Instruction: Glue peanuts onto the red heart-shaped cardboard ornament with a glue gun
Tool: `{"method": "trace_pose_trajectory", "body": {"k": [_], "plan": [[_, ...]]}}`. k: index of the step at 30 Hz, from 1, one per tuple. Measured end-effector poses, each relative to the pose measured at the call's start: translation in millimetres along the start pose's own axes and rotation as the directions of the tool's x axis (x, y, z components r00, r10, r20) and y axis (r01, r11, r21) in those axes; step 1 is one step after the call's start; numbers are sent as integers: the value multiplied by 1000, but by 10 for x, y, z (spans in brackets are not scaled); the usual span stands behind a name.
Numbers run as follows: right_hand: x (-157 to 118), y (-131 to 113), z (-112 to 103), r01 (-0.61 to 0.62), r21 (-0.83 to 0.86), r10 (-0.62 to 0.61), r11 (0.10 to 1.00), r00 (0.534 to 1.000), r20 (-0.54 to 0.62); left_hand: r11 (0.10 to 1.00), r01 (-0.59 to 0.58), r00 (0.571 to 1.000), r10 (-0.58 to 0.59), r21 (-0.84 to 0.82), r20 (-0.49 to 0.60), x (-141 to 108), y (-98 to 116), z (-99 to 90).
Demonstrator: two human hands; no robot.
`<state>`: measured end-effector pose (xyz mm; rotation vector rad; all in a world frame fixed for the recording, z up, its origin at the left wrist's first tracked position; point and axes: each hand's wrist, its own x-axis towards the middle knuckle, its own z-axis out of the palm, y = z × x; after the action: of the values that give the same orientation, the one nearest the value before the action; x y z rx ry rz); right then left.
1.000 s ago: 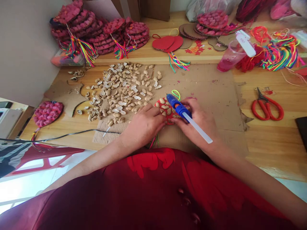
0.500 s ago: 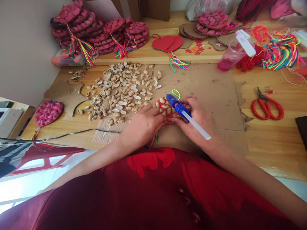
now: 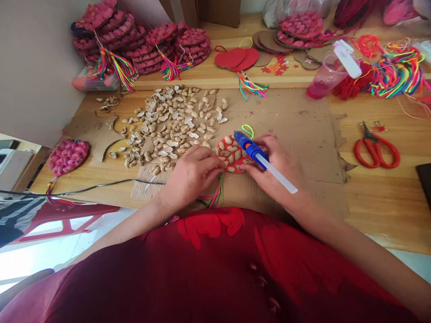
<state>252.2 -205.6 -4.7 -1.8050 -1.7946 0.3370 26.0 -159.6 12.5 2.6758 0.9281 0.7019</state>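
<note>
A red disc (image 3: 241,168) covered with several peanut shells lies on the cardboard between my hands, a green loop at its top and a tassel (image 3: 220,192) below. My right hand (image 3: 274,166) is wrapped round a blue glue gun (image 3: 251,149) with a white stick out of its back, its fingers at the disc's right edge. At the disc's left edge is my left hand (image 3: 198,172), thumb and fingertips pressed together; whether something small is between them is hidden. Loose peanut shells (image 3: 168,125) spread out to the left of the disc.
Red-handled scissors (image 3: 376,150) lie at the right. Along the back shelf are stacked pink discs (image 3: 148,58), red paper discs (image 3: 232,58), a pink cup (image 3: 323,80) and colourful tassels (image 3: 397,72). A black cable (image 3: 97,185) crosses the left side, below a finished pink disc (image 3: 69,157).
My left hand has moved left off the disc's lower left part, so more of its shells and the tassel show. My right hand holds the glue gun almost as before.
</note>
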Motion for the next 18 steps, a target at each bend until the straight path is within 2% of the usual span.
{"method": "trace_pose_trajectory", "body": {"k": [6, 18], "plan": [[3, 27, 29, 14, -2, -14, 1000, 1000, -9, 998, -13, 998, 10, -61, -56, 22, 29, 110], [12, 40, 24, 22, 23, -22, 1000, 1000, 8, 998, -52, 997, 50, -35, -54, 65, 15, 185]]}}
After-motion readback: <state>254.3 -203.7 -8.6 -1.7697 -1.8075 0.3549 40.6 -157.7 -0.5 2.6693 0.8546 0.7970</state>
